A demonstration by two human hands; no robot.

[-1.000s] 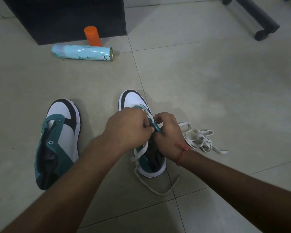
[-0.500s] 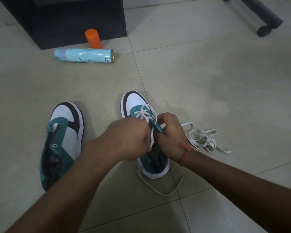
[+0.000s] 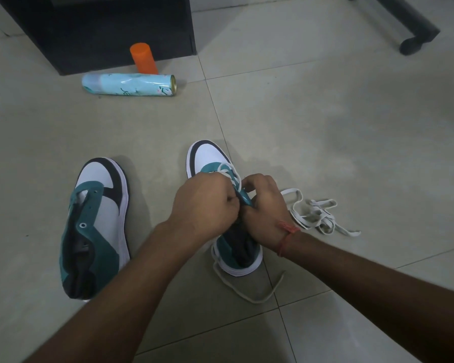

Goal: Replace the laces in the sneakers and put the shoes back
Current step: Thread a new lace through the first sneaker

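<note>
Two teal, white and black sneakers lie on the tiled floor. The right sneaker (image 3: 207,155) has a white lace (image 3: 230,170) threaded through its front eyelets, with a loose end (image 3: 247,292) trailing behind the heel. My left hand (image 3: 205,203) and my right hand (image 3: 265,205) meet over its tongue, both pinched on the lace and the eyelet flap. The left sneaker (image 3: 97,224) has bare eyelets and no lace. A loose white lace (image 3: 315,213) lies in a tangle on the floor to the right of my right wrist.
A light blue spray can (image 3: 129,85) lies on its side at the back, with an orange cap (image 3: 143,57) standing behind it against a black cabinet (image 3: 102,27). A black chair leg with a caster (image 3: 414,35) is at the top right.
My left hand pulled back toward me, exposing the crossed lace, then returned forward over the eyelets. The shoes, loose lace and can have stayed in place.
</note>
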